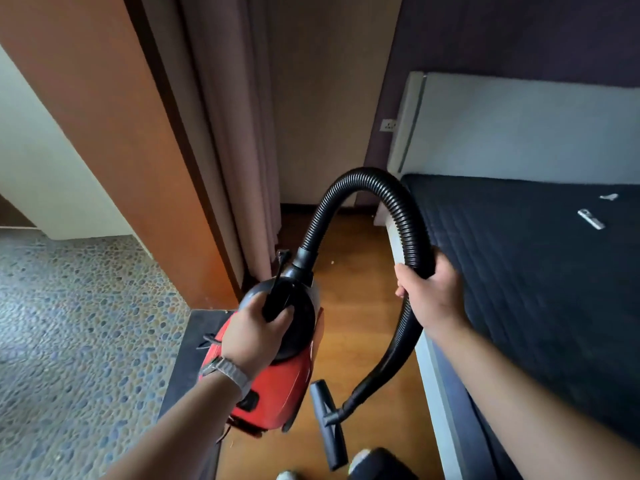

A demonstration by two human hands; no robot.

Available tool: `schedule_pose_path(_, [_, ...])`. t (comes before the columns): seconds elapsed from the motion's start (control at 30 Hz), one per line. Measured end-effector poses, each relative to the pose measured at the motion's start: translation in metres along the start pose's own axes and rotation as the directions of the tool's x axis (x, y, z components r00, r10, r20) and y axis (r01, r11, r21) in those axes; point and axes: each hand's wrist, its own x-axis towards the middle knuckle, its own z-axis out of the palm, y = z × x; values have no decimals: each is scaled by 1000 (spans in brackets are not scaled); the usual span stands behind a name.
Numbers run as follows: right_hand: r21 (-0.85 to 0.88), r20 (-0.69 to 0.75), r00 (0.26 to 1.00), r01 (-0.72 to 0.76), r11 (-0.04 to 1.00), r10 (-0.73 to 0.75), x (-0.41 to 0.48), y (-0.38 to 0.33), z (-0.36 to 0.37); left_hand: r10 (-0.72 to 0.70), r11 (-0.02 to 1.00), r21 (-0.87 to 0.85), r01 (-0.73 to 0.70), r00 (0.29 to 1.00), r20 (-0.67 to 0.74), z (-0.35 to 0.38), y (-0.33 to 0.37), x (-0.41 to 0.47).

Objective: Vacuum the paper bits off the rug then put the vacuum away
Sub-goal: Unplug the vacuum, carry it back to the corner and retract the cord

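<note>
Head view. The right side is occupied by a dark quilted rug [519, 289], laid on a raised white-edged base [431, 362] against a white panel. A pebble-patterned floor [69, 323] is seen at the left, bounded by an orange-brown wooden panel [114, 133] and a mauve curtain [235, 133]. A strip of wooden floor [360, 299] is shown between curtain and rug. The red canister vacuum [277, 386] is held over this strip, beside a dark mat [194, 341]. Its black top handle [277, 301] is gripped by the left hand [254, 336], the fingers being curled round it. The black corrugated hose [363, 181] is arched upward from the canister's front. Its descending part is clasped by the right hand [433, 296], fingers wrapped round it, at the rug's near edge. The floor nozzle [327, 424] is hung at the hose's lower end, above the wood. A grey-strapped watch [228, 370] is worn on the left wrist. Two white paper bits [590, 219] are left lying on the rug at far right. A wall socket [388, 125] is set beside the white panel.
</note>
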Motion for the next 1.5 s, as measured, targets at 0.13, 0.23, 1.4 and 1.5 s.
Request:
schedule_pose_path(0.13, [5,-24,999,-40,999,40,49,9,9,22,997,72,-24,999,30,20,12,53])
schedule_pose_path(0.23, [39,-15,998,-65,997,66,90,28,18,-6,996,90,4,1000,24,39,22,88])
schedule_pose_path(1.4, [-325,179,940,-223,919,291,618,97,107,-230,973,12,230,970,81,242,123,524])
schedule_pose_path(1.5, [-340,183,934,-232,911,306,647,105,115,-266,963,-6,268,958,103,253,124,555])
